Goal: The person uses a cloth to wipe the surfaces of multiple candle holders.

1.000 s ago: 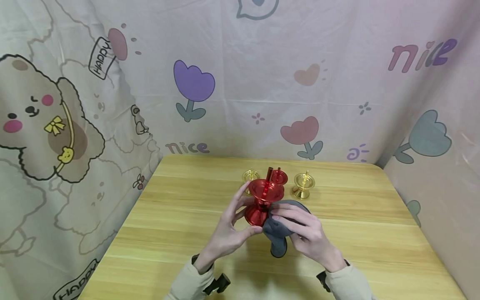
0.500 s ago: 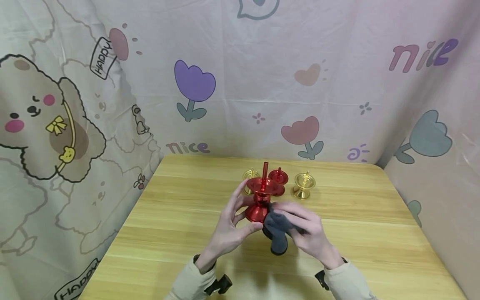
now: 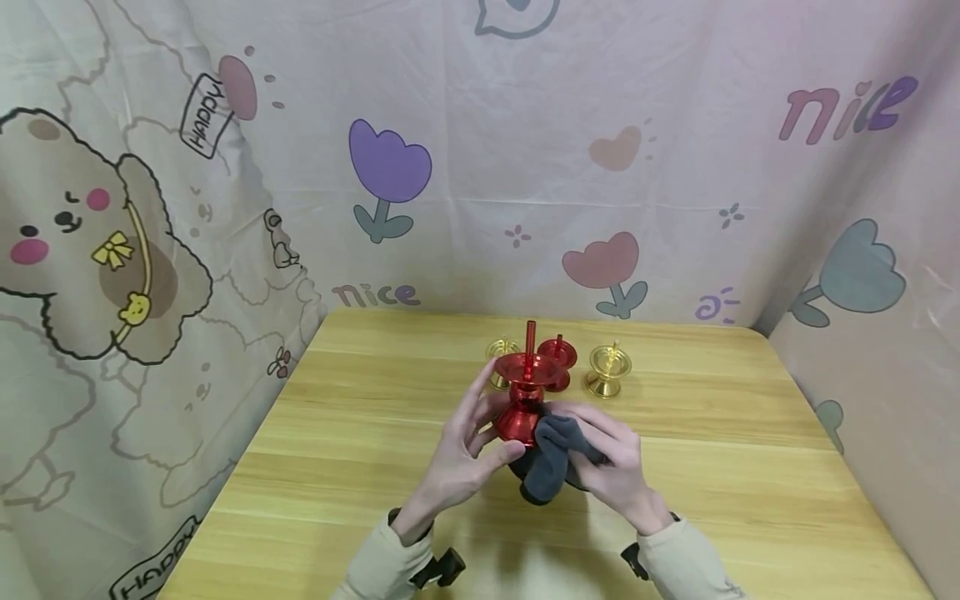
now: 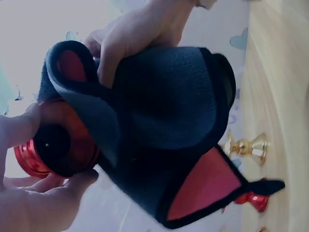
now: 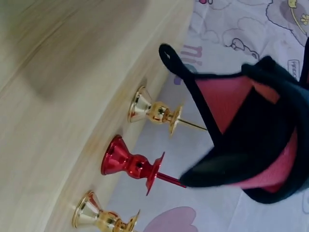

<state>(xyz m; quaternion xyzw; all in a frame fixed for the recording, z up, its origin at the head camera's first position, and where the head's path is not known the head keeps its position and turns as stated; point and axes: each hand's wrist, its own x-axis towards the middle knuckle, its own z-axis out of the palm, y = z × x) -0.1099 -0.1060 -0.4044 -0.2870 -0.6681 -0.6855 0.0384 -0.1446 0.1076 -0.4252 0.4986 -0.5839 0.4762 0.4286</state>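
My left hand [image 3: 467,454] grips a shiny red metal candle holder [image 3: 517,422] by its flared base, above the table. It stands nearly upright, its dish and thin spike on top. A dark grey-blue cloth [image 3: 553,462] is pinched in my right hand [image 3: 617,457] and lies against the right side of the base. In the left wrist view the hollow underside of the candle holder [image 4: 75,140] faces the camera. There the cloth [image 4: 164,96] shows folds, black edging and a pink reverse side. Part of the right fingers is hidden behind the cloth.
Behind the hands, on the wooden table [image 3: 337,417], stand a gold candle holder [image 3: 498,348] at left, a smaller red candle holder [image 3: 558,353], and another gold candle holder [image 3: 604,382] at right. A patterned curtain [image 3: 480,167] hangs along the back and sides.
The held candle holder has tipped from leaning toward me to nearly upright. My right hand has shifted slightly left, and the cloth's hanging end has swung left under the base.
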